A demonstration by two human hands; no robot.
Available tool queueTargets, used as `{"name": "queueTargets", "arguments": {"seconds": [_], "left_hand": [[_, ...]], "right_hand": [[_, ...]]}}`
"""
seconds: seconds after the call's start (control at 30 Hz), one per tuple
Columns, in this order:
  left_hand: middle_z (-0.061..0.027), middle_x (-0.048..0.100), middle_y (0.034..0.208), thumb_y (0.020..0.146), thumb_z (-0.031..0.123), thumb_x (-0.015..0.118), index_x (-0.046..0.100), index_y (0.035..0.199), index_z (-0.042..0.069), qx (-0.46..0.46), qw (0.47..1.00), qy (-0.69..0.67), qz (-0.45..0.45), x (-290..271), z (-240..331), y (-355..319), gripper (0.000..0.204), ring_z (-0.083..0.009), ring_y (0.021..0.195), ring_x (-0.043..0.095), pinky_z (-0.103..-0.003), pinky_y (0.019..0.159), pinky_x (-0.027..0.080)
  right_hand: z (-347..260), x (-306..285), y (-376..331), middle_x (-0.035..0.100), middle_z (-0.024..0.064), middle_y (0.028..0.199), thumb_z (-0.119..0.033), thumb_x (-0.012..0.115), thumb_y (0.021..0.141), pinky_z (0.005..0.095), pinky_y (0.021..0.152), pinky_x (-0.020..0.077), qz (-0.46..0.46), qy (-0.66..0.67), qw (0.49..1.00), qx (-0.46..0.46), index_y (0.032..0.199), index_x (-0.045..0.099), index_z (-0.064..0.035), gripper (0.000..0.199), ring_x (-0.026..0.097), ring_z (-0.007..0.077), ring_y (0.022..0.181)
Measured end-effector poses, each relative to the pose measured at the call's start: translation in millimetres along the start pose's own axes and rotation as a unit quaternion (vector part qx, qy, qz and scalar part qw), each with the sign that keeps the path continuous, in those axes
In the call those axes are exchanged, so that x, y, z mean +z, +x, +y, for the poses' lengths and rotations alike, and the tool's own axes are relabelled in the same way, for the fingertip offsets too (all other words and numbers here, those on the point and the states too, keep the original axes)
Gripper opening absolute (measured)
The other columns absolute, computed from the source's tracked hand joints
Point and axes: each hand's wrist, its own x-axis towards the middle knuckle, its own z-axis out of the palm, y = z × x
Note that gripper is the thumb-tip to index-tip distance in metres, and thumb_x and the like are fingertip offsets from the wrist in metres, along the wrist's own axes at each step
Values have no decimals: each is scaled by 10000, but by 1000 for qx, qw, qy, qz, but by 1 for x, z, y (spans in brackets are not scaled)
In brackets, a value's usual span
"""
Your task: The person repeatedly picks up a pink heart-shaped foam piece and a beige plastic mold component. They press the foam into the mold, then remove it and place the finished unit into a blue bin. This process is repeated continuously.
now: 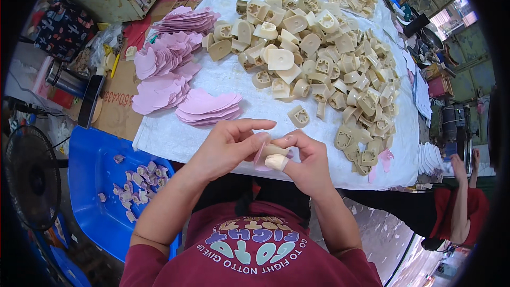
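Here, left hand & right hand both pinch beige heel block — pink liner on it.

Heel blocks are heaped on the table, right of centre. Stacked liners are laid to their left. Both hands are held together at the near edge. A tub is set lower left, a fan beside it.
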Motion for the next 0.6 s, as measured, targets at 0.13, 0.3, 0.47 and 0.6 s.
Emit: {"name": "queueTargets", "arguments": {"seconds": [0.13, 0.3, 0.47, 0.6], "left_hand": [[-78, 655, 1005, 890, 179, 673, 697, 1080, 31, 40, 989, -140, 19, -2, -18, -9, 242, -144, 870, 630, -275, 736, 528], [-83, 633, 1015, 867, 156, 694, 715, 1020, 30, 39, 983, -176, -39, -7, -30, -8, 199, -170, 888, 618, -298, 755, 500], [-95, 638, 965, 872, 66, 626, 684, 922, 3, 190, 968, 135, 96, 12, -26, -8, 99, -183, 908, 610, -307, 814, 466], [-97, 610, 857, 860, 37, 612, 639, 889, -17, 217, 954, 200, 49, 6, -11, -4, 67, -183, 797, 593, -289, 734, 461]], "right_hand": [[1, 3, 0, 687, 29, 877, -79, 730, 761, 250, 749, 475, -8, 117, 988, 100, 908, 673, -11, 171, 582, 76, 795], [0, 7, -4, 688, 40, 875, -78, 735, 760, 258, 728, 479, 2, 125, 987, 105, 898, 670, -5, 168, 586, 75, 792], [-1, 20, -5, 668, 43, 841, -87, 742, 752, 255, 716, 476, 48, 3, 994, 99, 870, 665, 0, 166, 577, 85, 769], [0, 9, -3, 646, 52, 826, -84, 740, 738, 259, 697, 468, 16, 6, 994, 110, 848, 662, -1, 159, 567, 99, 777]]}}
